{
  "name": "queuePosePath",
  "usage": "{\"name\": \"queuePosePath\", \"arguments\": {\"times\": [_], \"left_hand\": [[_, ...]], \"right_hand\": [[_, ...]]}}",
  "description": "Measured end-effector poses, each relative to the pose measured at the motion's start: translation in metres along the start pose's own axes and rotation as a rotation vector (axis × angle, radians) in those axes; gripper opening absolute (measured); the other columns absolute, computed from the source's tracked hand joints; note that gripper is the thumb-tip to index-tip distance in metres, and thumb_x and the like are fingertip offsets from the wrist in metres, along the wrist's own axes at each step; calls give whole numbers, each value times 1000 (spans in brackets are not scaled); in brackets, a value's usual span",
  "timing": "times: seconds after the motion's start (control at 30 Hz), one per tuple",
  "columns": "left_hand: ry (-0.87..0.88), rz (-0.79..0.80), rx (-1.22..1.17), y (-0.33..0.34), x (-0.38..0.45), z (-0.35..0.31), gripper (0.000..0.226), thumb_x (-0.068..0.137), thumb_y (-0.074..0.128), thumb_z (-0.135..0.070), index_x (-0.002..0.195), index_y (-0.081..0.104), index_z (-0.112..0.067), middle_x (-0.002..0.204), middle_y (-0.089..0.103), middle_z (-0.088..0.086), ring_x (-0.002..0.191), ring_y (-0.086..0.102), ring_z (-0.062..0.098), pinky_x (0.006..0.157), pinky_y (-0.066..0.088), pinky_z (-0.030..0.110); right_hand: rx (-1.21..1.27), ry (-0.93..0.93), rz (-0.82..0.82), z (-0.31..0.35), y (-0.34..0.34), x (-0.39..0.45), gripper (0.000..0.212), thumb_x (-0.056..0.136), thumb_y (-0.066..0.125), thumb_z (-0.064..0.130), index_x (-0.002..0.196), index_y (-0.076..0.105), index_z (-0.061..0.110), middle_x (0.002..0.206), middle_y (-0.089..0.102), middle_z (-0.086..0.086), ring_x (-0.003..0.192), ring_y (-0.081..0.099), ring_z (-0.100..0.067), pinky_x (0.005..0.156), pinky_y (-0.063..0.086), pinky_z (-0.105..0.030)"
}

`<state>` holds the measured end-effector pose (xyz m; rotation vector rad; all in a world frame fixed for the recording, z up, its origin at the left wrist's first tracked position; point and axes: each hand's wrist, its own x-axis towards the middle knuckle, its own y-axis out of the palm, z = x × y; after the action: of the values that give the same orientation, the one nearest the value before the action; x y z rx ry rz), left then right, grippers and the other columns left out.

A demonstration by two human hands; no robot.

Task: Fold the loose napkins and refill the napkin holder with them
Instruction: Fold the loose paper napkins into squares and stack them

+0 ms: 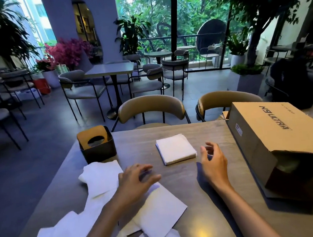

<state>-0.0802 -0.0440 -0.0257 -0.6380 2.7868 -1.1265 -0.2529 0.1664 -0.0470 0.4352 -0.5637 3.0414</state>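
Head view: we see both hands empty over the table (185, 181), napkins folded and loose.
Folded napkin stack (176, 151) is our landmark. Napkin holder (97, 145) sits left of it and slightly farther, apart. Loose napkins (102, 201) lie left and nearer than the stack. Left hand (136, 178) hovers above them, fingers spread loosely, gripping nothing. Right hand (214, 160) just right of the stack, fingers relaxed, empty. Cardboard box (277, 138) far right.

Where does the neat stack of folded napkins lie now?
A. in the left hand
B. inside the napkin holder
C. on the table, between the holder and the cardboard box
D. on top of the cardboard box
C: the stack of folded napkins lies flat on the table, right of the napkin holder and left of the cardboard box; neither hand touches it.
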Motion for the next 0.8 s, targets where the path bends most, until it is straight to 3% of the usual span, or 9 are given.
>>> {"name": "queuePosePath", "arguments": {"times": [0.1,0.2,0.27,0.33,0.4,0.53,0.6,0.73,0.8], "left_hand": [[31,-40,373,-4,-32,-4,51,70,56,-79,107,63,-44,111,42,-22,113,32,7,88,23,32],[-47,-68,340,-10,-51,-17,30,82,62,-62,95,67,-35,104,39,-17,106,31,14,82,23,32],[-54,-68,276,-12,-56,-21,21,85,63,-54,91,68,-34,103,44,-16,105,33,15,79,22,32],[-10,-76,175,-14,-57,-22,14,88,62,-49,90,67,-36,105,55,-13,108,40,18,79,24,33],[45,-56,135,-20,-60,-26,10,93,60,-45,94,67,-38,105,64,-13,106,45,16,82,27,34],[96,-129,87,-34,-72,-41,31,92,62,-47,119,66,-31,112,60,-13,101,32,7,91,28,34],[124,-155,45,-38,-76,-41,46,86,64,-57,126,60,-34,117,54,-17,107,37,6,96,27,36],[110,-123,-132,-39,-77,-35,60,74,55,-81,121,61,-44,127,59,-16,120,49,8,103,37,45],[86,-56,-328,-39,-80,-36,55,76,60,-77,116,67,-40,121,66,-14,117,57,8,103,47,47]], "right_hand": [[-66,-60,21,5,-7,-15,23,98,60,30,119,58,21,109,63,-1,97,62,-16,88,57,-40],[-130,-96,61,12,-10,-35,20,96,64,28,114,60,22,105,65,-1,91,64,-14,83,59,-40],[-135,-147,146,19,-13,-55,15,95,66,31,108,61,25,101,66,1,86,65,-8,77,59,-30],[-91,-205,352,34,-19,-81,16,94,67,35,106,65,24,96,69,5,82,66,-2,70,54,-16],[-91,-272,538,50,-24,-103,23,91,70,39,107,69,23,92,71,9,82,65,0,69,50,-13],[-73,-404,533,74,-30,-118,22,87,75,39,98,75,20,86,73,10,80,67,-6,72,55,-31],[-27,-398,506,85,-33,-117,20,88,75,34,98,76,17,87,74,9,81,68,-8,74,56,-38],[97,-372,495,107,-40,-111,14,91,73,27,98,74,16,91,73,7,88,68,-14,76,58,-41],[196,-322,489,116,-41,-111,14,90,73,23,99,73,13,92,74,3,88,70,-17,75,59,-37]]}}
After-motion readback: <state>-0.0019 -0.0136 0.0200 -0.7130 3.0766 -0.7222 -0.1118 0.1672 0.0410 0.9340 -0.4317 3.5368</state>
